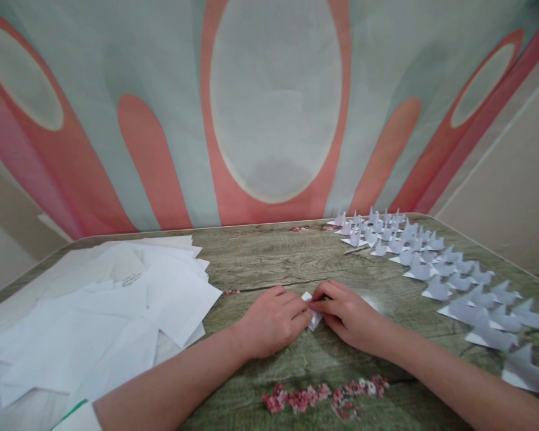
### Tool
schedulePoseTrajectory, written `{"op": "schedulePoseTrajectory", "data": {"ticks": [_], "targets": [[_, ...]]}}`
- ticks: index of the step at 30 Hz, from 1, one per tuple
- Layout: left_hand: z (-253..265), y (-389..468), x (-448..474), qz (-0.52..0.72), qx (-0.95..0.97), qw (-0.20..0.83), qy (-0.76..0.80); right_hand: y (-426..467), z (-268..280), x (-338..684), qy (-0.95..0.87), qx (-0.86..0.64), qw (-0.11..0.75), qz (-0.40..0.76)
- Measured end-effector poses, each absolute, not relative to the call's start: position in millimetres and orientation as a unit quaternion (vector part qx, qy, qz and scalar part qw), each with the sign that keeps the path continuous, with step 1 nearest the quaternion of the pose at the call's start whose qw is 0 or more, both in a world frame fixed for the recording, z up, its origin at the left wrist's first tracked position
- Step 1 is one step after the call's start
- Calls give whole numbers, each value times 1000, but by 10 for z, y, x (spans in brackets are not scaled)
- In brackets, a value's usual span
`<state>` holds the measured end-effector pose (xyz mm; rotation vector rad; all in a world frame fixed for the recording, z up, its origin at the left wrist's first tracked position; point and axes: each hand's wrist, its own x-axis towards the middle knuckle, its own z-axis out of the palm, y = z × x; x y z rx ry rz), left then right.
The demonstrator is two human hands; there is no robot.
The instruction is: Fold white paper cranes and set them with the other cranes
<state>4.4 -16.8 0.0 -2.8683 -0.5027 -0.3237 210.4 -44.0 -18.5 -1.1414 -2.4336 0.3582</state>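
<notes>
A small folded piece of white paper (315,321) lies on the table between my two hands, partly covered by fingers. My left hand (276,321) rests on its left side, fingertips pressed to the paper's edge. From the right, my right hand (348,314) pinches the paper between thumb and fingers near its upper part. Both hands touch each other closely over the fold, so the paper's full shape is hidden.
White paper sheets (103,323) lie in a loose heap on the left. Rows of folded white paper birds (417,266) stand along the right side. The wood-patterned tabletop (260,257) bears a pink flower print (296,397) near me. A patterned backdrop (273,108) hangs behind the table.
</notes>
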Motion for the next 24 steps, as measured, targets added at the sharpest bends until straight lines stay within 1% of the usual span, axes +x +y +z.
{"op": "schedulePoseTrajectory", "data": {"ticks": [9,15,24], "targets": [[0,-203,91,-121,-973,101,-168,-431,-165,2091,-877,-413,210,129],[12,-215,98,-100,-975,107,-165,-435,-140,2087,-877,-412,211,130],[-2,-189,100,-114,-979,101,-135,-424,-117,2084,-877,-414,203,133]]}}
